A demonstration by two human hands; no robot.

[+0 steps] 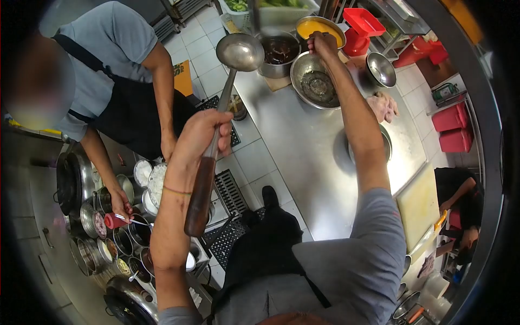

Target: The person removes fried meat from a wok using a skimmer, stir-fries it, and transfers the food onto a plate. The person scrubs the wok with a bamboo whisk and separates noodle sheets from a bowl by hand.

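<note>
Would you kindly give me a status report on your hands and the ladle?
Left hand closed around ladle. Right hand by the metal bowl and pan of yellow liquid, grip unclear. Right forearm hides part of the bowl.

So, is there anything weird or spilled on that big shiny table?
No spill stands out. One odd thing: what looks like raw poultry lies on the steel table, seemingly without a tray, near a small metal bowl.

Lettering on orange box (183,81) illegible
</note>
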